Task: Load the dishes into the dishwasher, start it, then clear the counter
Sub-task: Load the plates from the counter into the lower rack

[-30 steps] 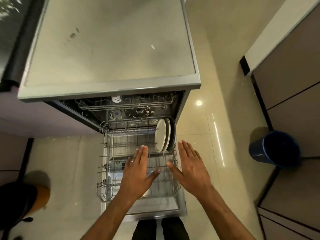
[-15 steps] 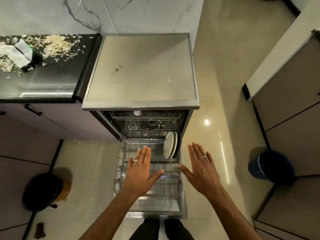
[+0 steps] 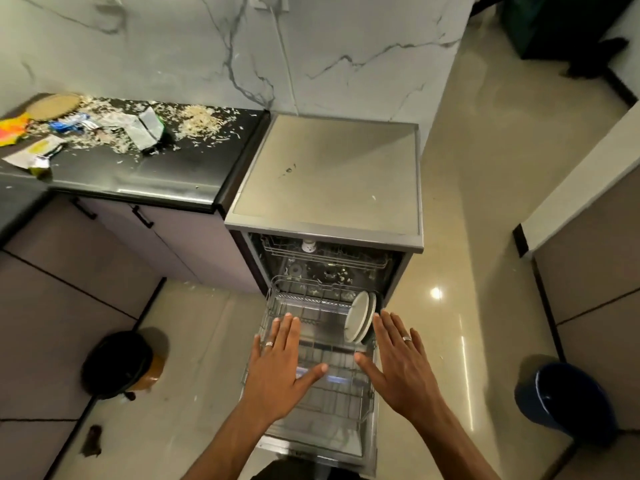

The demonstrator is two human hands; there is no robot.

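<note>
Both flat, empty hands, left (image 3: pixel 277 368) and right (image 3: pixel 401 362), stay above the pulled-out wire dishwasher rack (image 3: pixel 313 386); the view has lifted, revealing the littered black counter (image 3: pixel 166 174) awaiting clearing.

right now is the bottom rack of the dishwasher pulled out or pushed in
Pulled out. The lower rack sits over the lowered door, forward of the dishwasher, with plates standing at its back right.

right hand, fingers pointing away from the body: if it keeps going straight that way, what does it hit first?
Probably the plates: the right hand points up-left toward the rack's far right corner, where they stand on edge just beyond its fingertips. Depth is unclear from one view; the hand may pass above them.
</note>
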